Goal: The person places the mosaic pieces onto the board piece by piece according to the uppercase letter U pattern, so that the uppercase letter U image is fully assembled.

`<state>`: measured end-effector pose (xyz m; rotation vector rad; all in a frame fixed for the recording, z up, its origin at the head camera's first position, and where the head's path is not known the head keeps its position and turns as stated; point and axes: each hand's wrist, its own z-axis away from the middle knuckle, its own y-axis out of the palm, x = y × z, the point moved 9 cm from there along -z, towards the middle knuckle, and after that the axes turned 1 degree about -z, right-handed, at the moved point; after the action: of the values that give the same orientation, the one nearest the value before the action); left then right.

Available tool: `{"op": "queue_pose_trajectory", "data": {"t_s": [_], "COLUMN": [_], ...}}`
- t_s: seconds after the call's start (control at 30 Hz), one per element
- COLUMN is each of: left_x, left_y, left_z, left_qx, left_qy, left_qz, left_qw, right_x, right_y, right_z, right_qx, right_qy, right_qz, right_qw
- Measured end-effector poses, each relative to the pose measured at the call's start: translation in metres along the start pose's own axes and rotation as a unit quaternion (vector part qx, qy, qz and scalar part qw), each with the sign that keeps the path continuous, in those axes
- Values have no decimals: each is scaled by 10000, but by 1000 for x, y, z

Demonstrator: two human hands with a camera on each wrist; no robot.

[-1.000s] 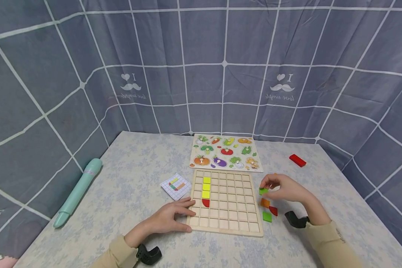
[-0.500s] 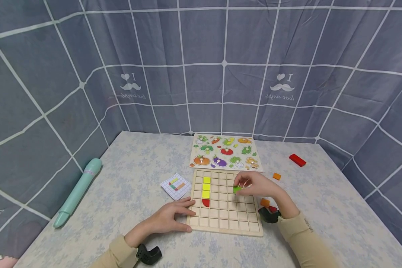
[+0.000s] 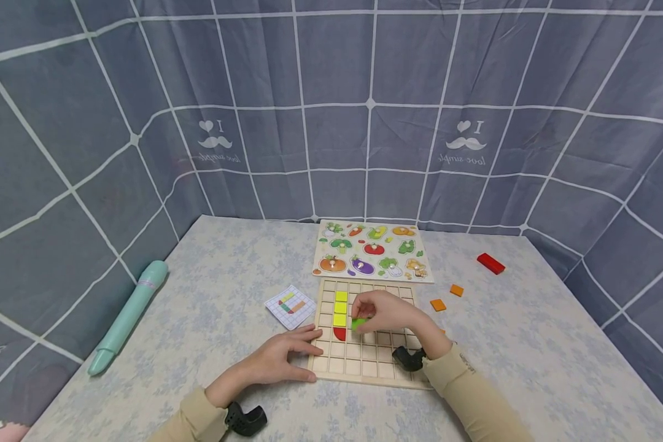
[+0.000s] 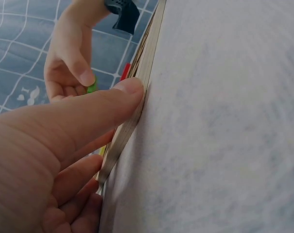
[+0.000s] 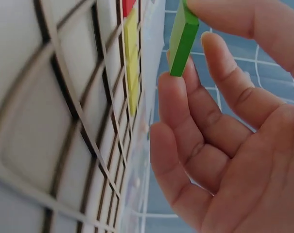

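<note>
A wooden grid board (image 3: 369, 369) lies on the table. In its left part stands a column of yellow square tiles (image 3: 339, 308), with a red quarter-round tile (image 3: 339, 334) just below. My right hand (image 3: 383, 311) pinches a green square tile (image 5: 183, 41) between thumb and fingertips. It holds the tile above the board, right of the red and yellow tiles. At the board's left edge rests my left hand (image 3: 279, 356), its fingers relaxed and the thumb (image 4: 129, 90) touching the side. The right hand and forearm hide part of the grid.
A pattern card (image 3: 290, 307) lies left of the board. Behind it is a vegetable puzzle (image 3: 372, 250). Orange tiles (image 3: 438, 305) lie to the right, and a red block (image 3: 491, 264) sits farther back. A mint-green long object (image 3: 127, 319) lies at far left.
My right hand has carried the green tile leftward from the loose tiles at the right to above the board, near the red tile. The left hand has stayed put.
</note>
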<state>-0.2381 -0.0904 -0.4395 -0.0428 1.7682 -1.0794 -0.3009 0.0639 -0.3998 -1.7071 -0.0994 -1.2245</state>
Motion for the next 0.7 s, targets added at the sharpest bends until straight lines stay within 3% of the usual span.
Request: {"op": "queue_pose_trajectory", "data": {"t_s": [0.4,0.7], "left_x": [-2,-1], "left_y": [-1,0], "left_z": [0,0], "left_qx": [-40,-12], "left_qy": [178,48], "left_qz": [-124,-38], "left_qw": [9998,10000], "right_x": [-5,-13], "right_y": [19,22], "right_z": [-8,-9], "right_qx": [142,131], "right_qy": [465,537], "right_qz": [146,176], "right_qw": [9987,9983]}}
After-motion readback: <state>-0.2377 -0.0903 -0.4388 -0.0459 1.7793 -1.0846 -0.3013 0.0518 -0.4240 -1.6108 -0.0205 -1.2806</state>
